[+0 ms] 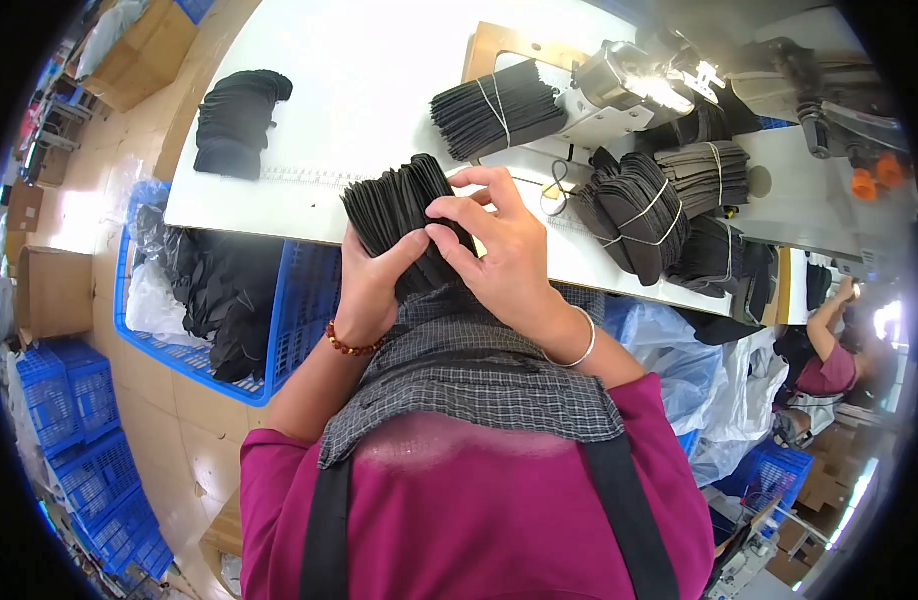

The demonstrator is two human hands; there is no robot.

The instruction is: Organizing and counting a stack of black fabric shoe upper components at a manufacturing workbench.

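Note:
A thick stack of black fabric pieces (pixel 394 205) is between my hands at the near edge of the white table, its layered edges facing up. My left hand (pixel 374 275) grips its left side, with the thumb across the near face. The fingers of my right hand (pixel 499 240) are bent round the right side, thumb and forefinger pinching at the layers. On the table beyond lie a tied black bundle (pixel 499 108) and, at the left, a loose black stack (pixel 239 122). Several more tied bundles (pixel 639 215) rest to the right.
A sewing machine (pixel 619 85) with a lit lamp stands at the far right of the table (pixel 349 70). Small scissors (pixel 556 188) lie near the bundles. Left of me is a blue crate (pixel 269 370) of black fabric and plastic. Another person (pixel 829 365) sits at the right.

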